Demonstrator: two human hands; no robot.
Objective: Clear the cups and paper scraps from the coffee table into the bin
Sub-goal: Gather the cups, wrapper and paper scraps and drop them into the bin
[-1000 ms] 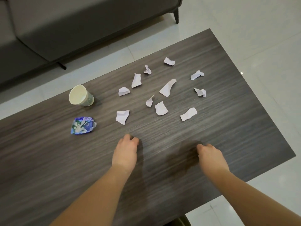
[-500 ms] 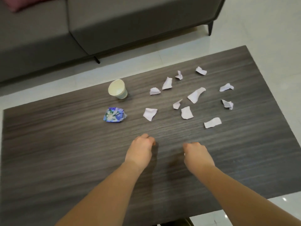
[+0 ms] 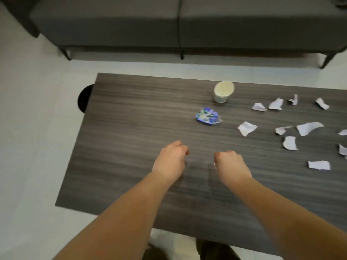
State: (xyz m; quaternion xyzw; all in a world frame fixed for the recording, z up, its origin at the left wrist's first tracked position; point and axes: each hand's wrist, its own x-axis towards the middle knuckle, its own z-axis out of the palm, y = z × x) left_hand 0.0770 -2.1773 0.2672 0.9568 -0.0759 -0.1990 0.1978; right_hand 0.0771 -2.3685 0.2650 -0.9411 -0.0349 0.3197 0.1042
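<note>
Both bare forearms reach forward from the near edge of the tabletop (image 3: 122, 147), side by side with a gap between them. The left hand (image 3: 170, 161) hangs over the middle of the wood, knuckles up, its fingers curled loosely under the palm with nothing visible in them. The right hand (image 3: 230, 164) sits level with it, also knuckles up with the fingers folded in; a small pale speck shows at its inner side, but I cannot tell whether that is something held or only a glint. Whether either hand touches the wood is unclear; faint shadows lie just beneath both.

Beyond the hands, toward the far edge, a paper cup (image 3: 223, 91) stands upright, pale cream inside with a greenish-white wall, its mouth open to the camera. Between that cup and the hands lies a crushed cup (image 3: 207, 117), flattened and crumpled, printed in blue and white with a touch of green. The two are near each other but apart.

The paper scraps (image 3: 247, 128) are spread over the right part of the tabletop, running out to the picture's right edge. They are small torn white pieces, some flat, some curled or folded up at a corner, lying separately rather than heaped. The nearest of them to the hands is well apart from the right hand.

A dark round shape (image 3: 85, 98) pokes out from behind the left edge of the tabletop, on the pale floor (image 3: 33, 147). A grey sofa (image 3: 169, 21) runs along the far side.
</note>
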